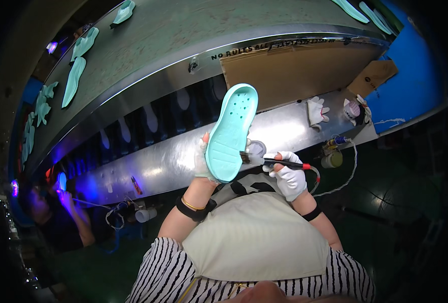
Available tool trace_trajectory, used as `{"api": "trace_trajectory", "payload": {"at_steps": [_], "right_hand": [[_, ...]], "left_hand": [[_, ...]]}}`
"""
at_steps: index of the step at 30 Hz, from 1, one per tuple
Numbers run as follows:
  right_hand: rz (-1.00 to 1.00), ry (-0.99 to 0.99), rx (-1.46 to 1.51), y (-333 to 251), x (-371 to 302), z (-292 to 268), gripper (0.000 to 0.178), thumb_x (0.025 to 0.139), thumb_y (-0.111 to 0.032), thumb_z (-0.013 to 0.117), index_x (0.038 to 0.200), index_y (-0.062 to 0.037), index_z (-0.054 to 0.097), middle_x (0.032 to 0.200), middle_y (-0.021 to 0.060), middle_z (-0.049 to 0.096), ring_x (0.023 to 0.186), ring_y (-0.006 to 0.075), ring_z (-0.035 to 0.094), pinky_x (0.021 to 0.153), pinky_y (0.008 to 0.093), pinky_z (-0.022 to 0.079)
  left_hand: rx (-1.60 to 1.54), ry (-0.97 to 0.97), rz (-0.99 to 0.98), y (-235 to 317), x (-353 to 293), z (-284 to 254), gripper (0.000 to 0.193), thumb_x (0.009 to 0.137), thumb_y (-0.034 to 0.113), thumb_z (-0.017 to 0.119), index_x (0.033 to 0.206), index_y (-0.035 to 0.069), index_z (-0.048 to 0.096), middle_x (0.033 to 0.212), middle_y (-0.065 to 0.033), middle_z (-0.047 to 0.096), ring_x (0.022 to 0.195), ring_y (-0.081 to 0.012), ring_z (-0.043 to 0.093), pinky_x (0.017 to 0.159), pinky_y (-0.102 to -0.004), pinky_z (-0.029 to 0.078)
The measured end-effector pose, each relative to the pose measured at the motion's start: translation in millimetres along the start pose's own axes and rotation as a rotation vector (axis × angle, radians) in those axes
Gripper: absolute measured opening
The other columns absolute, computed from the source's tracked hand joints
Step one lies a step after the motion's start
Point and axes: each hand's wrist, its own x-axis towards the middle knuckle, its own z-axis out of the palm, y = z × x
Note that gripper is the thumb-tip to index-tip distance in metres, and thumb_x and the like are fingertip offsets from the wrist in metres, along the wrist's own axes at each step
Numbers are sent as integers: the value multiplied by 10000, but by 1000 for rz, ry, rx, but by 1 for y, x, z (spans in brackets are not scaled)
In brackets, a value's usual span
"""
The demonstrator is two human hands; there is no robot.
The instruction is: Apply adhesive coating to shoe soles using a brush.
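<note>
A mint-green shoe sole stands nearly upright in front of me, its toe end with several holes at the top and its ridged heel end at the bottom. My left hand grips it from the left and behind; most of those fingers are hidden by the sole. My right hand, in a white glove with bare fingertips, is closed round a black-handled brush with a red end and a thin tube. Its dark bristles meet the sole's right edge near the heel; whether they press on it I cannot tell.
Behind the metal ledge runs a green conveyor belt bearing more mint pieces. A white glove, a small jar and red-handled pliers lie on the ledge. Another person works at the left under blue light.
</note>
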Motion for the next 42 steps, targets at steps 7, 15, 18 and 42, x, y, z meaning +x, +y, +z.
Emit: {"api": "trace_trajectory", "payload": {"at_steps": [7, 15, 18, 42], "right_hand": [[-706, -148, -1057, -12, 4, 32, 222, 700, 40, 699, 880, -63, 618, 943, 122, 647, 811, 230, 642, 718, 284, 509], [-956, -451, -1344, -19, 10, 34, 240, 666, -73, 731, 881, -95, 626, 905, 116, 655, 747, 257, 653, 611, 298, 530], [-917, -470, -1377, -20, 8, 36, 234, 670, -72, 729, 880, -86, 626, 909, 116, 652, 727, 244, 650, 584, 297, 526], [-349, 306, -501, -19, 15, 17, 149, 797, 28, 633, 936, -20, 609, 826, 7, 604, 732, 53, 531, 680, 181, 427]], "left_hand": [[-20, 80, 23, -7, -5, -1, 721, 837, 486, 510, 1352, 9, 344, 1277, -262, 451, 1104, -405, 515, 915, -492, 456], [-22, 92, -11, -15, -9, -2, 758, 826, 528, 509, 1373, 41, 316, 1305, -236, 432, 1130, -379, 501, 951, -468, 434], [-12, 87, -13, -17, -8, 1, 757, 829, 559, 472, 1357, 35, 332, 1272, -216, 455, 1096, -349, 518, 912, -454, 453], [136, 287, -57, -30, -16, -1, 657, 881, 497, 342, 1338, 26, 360, 1258, -222, 480, 1116, -370, 521, 954, -459, 441]]}}
